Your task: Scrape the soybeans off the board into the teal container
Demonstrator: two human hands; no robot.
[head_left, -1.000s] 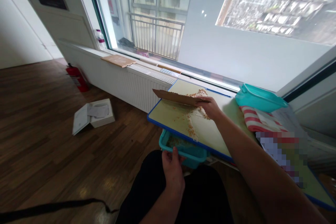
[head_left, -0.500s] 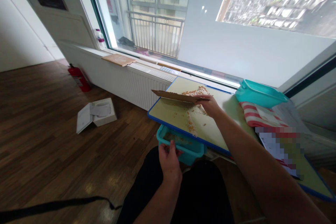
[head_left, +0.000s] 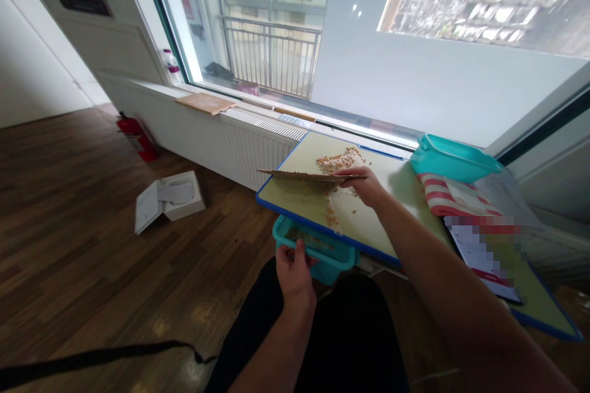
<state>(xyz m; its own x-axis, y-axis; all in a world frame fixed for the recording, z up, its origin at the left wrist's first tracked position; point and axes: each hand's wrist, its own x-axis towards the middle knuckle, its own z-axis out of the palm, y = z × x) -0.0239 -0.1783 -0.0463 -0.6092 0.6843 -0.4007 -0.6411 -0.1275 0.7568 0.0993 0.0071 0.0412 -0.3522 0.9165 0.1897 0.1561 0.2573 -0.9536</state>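
While the right hand has its grip pinched on one end of the cardboard, the strip lies nearly flat and edge-on to the camera, low over the bench. Can't tell if its edge actually touches the surface. It sticks out to the left from the hand, across the bench's left part.

Grains sit in a loose heap just behind the cardboard, on the window side. A thinner trail of them runs from under the hand toward the bench's near edge.

Right below that edge is the tub, teal, with a few grains already in it. The left hand has its grip closed on the tub's near rim, holding it up against the underside of the bench, above the person's lap.

Further right on the bench there's a second tub, same teal, with a striped cloth just in front of it. A radiator runs under the window. On the floor are an extinguisher by the wall and an open white box, well apart from the bench.
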